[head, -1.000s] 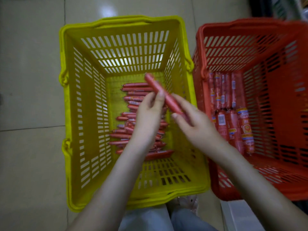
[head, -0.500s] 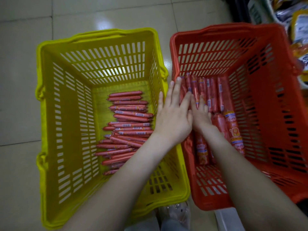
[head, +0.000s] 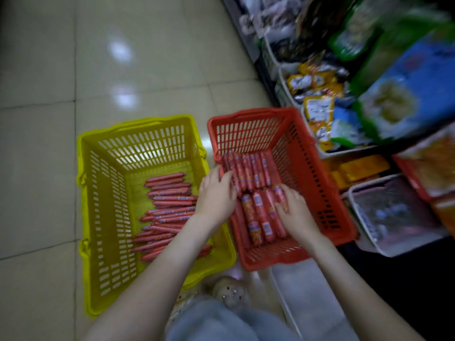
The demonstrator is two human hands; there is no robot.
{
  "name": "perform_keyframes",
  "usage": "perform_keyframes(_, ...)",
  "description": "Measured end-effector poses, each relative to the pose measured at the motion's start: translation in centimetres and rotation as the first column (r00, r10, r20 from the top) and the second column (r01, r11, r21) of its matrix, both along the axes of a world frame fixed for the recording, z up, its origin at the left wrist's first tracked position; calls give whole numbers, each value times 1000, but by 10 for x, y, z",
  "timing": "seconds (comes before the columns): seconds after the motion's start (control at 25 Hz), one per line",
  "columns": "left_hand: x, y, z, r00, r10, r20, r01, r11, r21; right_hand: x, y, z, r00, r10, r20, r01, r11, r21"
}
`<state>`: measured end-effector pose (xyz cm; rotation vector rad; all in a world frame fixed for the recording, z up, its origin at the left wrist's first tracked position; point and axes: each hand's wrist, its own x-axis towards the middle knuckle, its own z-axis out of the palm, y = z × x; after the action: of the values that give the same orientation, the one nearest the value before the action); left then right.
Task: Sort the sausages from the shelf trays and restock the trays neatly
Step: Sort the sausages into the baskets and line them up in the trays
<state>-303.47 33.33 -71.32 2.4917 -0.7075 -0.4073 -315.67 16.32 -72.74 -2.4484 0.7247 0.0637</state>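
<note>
Both hands are down inside the red basket [head: 256, 113], where the sausages lie in two rows with their long axes running from the near wall toward the far wall. The thinner sausages [head: 248, 171] form the far row and the thicker sausages [head: 261, 217] the near row. The right hand [head: 293, 207] sits over the near row toward the basket's right wall. Its grip is loose, the fingers spread and laid on top of the outer thick ones, closed round nothing that shows. The left hand [head: 216, 193] comes in over the basket's left wall, its fingers fairly straight against the left end of the far row. Its thumb is hidden and the frame is smeared, so I cannot tell whether that grip holds a sausage. For the thick row the right hand looks the nearer, and since the sausages point away from the person, fingers would likely close across them from the side. Left of the red basket and just beside it stands the yellow basket [head: 138, 123], whose slim sausages [head: 170, 200] lie crosswise. Right of the red basket is the shelf tray [head: 394, 253], which looks not yet restocked.
</note>
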Motion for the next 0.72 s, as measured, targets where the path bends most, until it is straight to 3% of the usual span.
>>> perform_keyframes(0.12, -37, 7, 80, 998, -63, 30, 66, 993, -97, -55, 16, 85, 983, -47, 176, 60, 996, -71)
perform_keyframes(0.24, -94, 17, 161, 975, -116, 189, 163, 953, -256, -104, 49, 167, 935, -29, 353, 100, 978, -184)
perform_keyframes(0.4, -190, 32, 236, 906, -221, 361, 345, 880, -327, -170, 100, 246, 863, 43, 503, 131, 943, -307)
perform_keyframes(0.72, -308, 25, 267, 810, -390, 437, 552, 758, -347, -301, 116, 288, 888, 6, 460, 238, 850, -470)
